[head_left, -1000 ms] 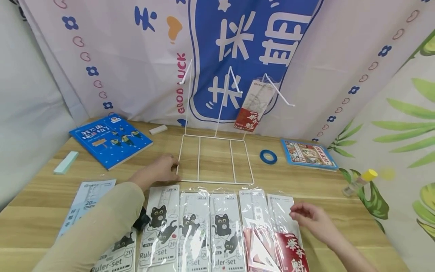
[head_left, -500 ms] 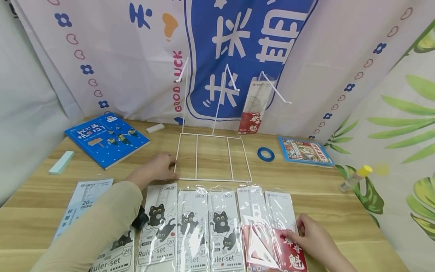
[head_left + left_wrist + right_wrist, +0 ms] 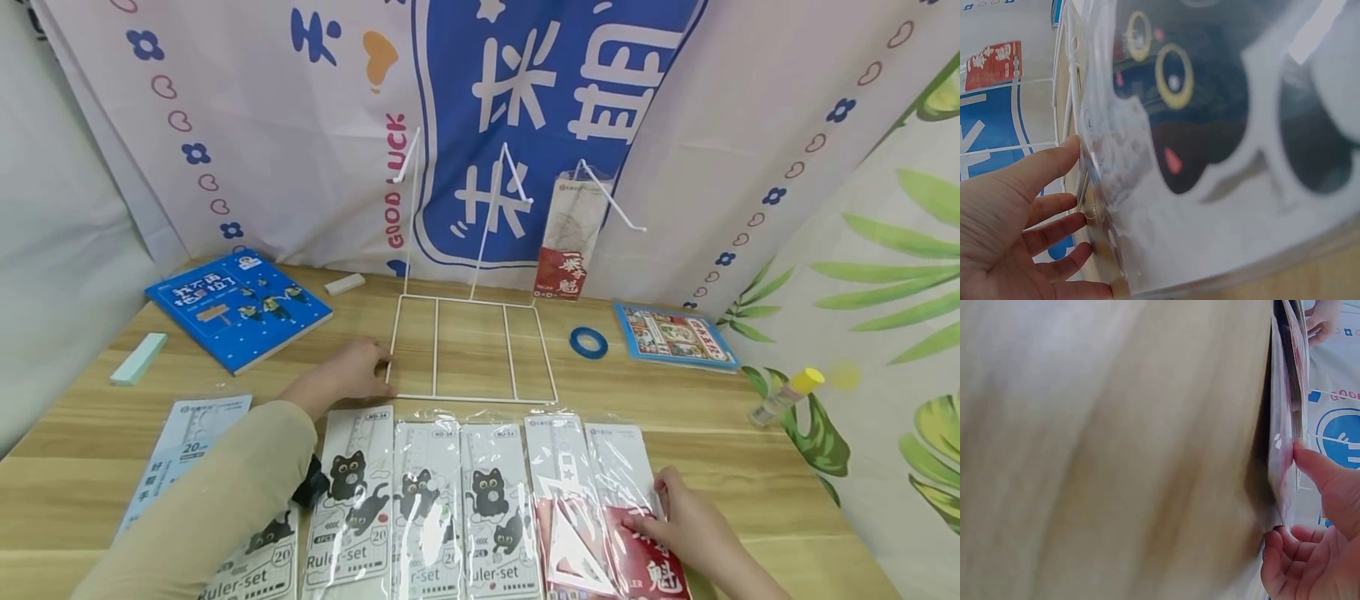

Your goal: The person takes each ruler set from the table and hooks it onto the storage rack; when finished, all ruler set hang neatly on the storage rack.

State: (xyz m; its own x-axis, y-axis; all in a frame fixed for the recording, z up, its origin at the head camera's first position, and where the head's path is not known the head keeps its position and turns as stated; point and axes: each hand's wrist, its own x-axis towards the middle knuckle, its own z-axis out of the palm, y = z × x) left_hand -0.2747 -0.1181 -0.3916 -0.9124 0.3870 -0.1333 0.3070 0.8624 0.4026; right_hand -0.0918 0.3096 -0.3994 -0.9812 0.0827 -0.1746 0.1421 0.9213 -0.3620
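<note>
My left hand rests at the left side of a white wire display rack; in the left wrist view its fingers are loosely spread beside the rack's wires. On the table in front lie several ruler sets in clear sleeves. My right hand pinches the right edge of the rightmost one, a red-and-white ruler set, thumb on top and fingers curled under the edge in the right wrist view. A similar ruler set hangs from the rack's right hook.
Cat-print ruler sets and a light blue one lie along the front. Behind are a blue book, a white eraser-like block, blue tape and a smaller booklet. A yellow-capped tube stands at right.
My right hand has come down onto the rightmost ruler set and taken its edge. My left hand has stayed at the rack; the hanging set has swung slightly.
</note>
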